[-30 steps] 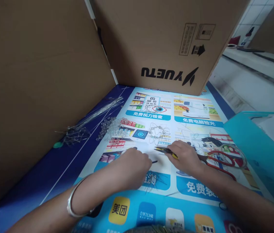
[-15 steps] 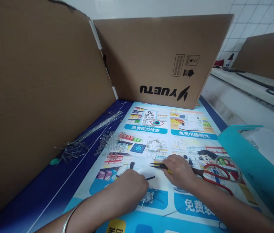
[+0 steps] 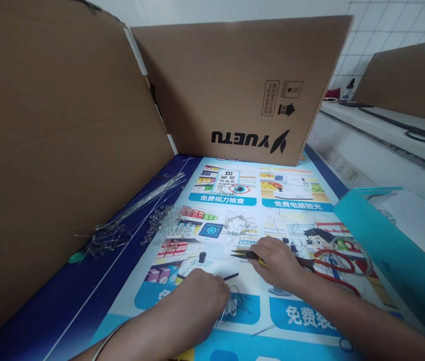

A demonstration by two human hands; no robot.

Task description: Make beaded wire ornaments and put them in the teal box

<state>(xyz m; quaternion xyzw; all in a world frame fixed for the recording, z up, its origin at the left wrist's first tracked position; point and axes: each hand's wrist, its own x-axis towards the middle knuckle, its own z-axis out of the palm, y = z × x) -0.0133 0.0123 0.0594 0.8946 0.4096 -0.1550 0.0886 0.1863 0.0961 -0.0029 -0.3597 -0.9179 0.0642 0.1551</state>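
1. Head view: I am leaning over the table (image 3: 84,301), which is covered with a glossy printed poster (image 3: 235,200), and cardboard sheets (image 3: 65,125) are standing around it like a screen.
2. My right hand (image 3: 278,263) is closing around a pair of pliers (image 3: 246,255) with yellow grips, its thin dark tips pointing left and lying just above the poster.
3. My left hand (image 3: 200,301) is curling down onto the poster, fingertips pinching at a small tangle of fine wire pieces (image 3: 237,301); whether one is actually caught I cannot tell.
4. A short dark pin (image 3: 231,276) is lying between my two hands, touching neither.
5. Judging by this, I am picking out a wire piece for beadwork; the next move seems to call for a delicate pinch, since the wires are hair-thin, springy and tangled.
6. Farther out, a small beaded wire piece (image 3: 240,224) is resting on the poster, with a heap of clear round beads (image 3: 167,225) to its left, glassy and prone to rolling.
7. Long straight wires (image 3: 144,200) are lying bundled by the cardboard.
8. Red-handled scissors (image 3: 332,263) are lying just beyond my right wrist, beside a teal box (image 3: 385,235).
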